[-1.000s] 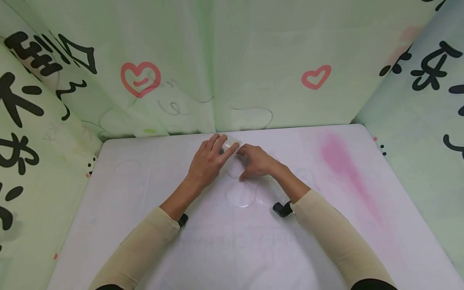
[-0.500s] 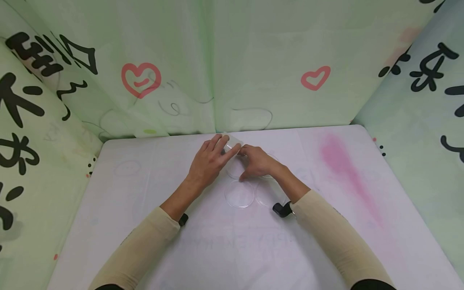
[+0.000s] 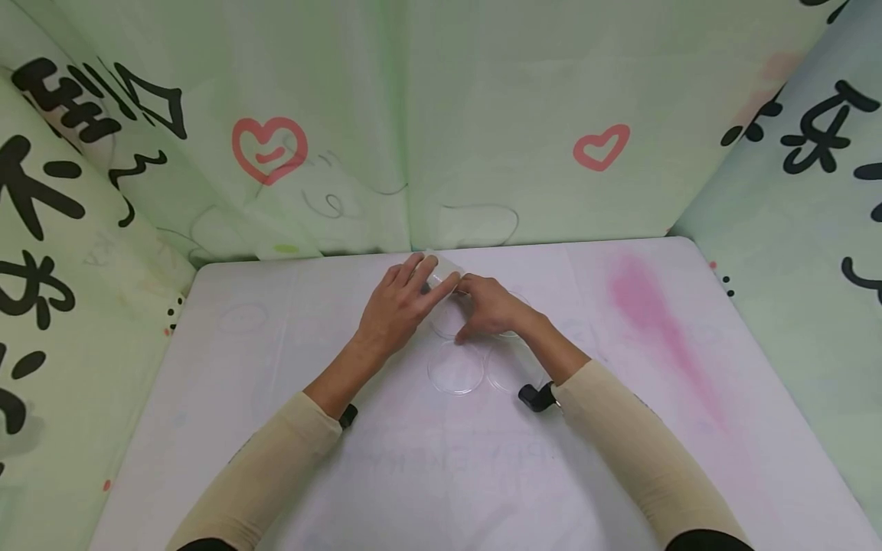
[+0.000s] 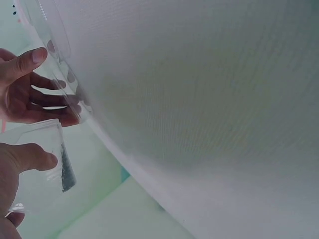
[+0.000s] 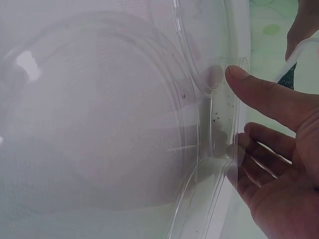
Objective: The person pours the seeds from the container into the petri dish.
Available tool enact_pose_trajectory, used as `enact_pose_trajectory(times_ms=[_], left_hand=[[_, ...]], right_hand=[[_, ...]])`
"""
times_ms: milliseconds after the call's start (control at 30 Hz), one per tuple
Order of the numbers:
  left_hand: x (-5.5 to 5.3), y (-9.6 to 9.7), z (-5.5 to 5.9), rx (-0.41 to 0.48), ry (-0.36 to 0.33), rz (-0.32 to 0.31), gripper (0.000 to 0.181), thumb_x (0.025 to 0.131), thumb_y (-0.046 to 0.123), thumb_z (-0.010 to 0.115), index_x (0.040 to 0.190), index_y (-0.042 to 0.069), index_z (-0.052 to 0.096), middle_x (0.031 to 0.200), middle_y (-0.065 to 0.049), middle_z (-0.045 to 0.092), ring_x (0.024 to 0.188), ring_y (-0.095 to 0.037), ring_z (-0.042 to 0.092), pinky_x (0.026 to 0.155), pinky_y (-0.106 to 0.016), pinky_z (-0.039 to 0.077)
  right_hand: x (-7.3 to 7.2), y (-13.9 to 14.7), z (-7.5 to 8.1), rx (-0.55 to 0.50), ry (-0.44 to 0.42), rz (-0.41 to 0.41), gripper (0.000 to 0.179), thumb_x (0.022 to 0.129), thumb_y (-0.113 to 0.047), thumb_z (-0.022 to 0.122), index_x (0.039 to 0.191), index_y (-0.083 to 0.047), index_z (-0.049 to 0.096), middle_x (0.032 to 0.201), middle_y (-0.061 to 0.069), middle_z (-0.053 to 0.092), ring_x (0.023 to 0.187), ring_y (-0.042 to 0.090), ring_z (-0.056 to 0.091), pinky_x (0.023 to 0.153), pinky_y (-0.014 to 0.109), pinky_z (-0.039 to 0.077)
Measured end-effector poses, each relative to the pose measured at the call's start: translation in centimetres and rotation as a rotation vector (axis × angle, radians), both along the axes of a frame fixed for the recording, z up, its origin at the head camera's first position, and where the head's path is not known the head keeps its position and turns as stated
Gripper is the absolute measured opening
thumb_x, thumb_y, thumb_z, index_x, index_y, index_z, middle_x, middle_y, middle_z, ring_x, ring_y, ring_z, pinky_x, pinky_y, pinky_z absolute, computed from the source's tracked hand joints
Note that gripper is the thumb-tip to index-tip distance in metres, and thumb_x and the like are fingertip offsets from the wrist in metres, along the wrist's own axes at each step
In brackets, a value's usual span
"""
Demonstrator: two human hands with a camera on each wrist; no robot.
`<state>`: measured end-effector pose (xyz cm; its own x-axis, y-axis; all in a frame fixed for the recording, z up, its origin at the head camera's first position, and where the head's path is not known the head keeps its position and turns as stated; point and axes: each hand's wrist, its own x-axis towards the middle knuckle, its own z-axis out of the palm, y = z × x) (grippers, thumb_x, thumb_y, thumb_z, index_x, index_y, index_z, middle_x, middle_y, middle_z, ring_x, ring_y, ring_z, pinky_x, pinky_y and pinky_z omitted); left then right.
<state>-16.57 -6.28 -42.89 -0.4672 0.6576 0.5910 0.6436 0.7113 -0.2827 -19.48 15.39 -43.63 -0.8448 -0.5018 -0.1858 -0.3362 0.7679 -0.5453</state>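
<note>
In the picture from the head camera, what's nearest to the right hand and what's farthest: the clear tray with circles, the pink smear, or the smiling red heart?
Nearest to the right hand first:
1. The clear tray: right at the hand, touching it.
2. The pink smear: off to the right.
3. The smiling red heart: up high, far left.
</note>
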Motion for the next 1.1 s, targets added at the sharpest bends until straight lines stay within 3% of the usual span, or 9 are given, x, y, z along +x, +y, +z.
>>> enact_pose_trajectory(times_ms=[1100], left_hand=[[-0.07, 0.35, 0.20, -0.026, 0.036, -0.026, 0.054, 0.090, -0.003, 0.072, 0.135, 0.024, 0.061, 0.132, -0.012, 0.055, 0.128, -0.032, 0.054, 0.092, -0.039, 0.050]], right_hand=[[0.25, 0.16, 0.34, -0.055, -0.044, -0.023, 0.088, 0.068, -0.018, 0.097, 0.145, -0.007, 0.057, 0.143, 0.017, 0.061, 0.132, 0.035, 0.059, 0.112, 0.052, 0.047]])
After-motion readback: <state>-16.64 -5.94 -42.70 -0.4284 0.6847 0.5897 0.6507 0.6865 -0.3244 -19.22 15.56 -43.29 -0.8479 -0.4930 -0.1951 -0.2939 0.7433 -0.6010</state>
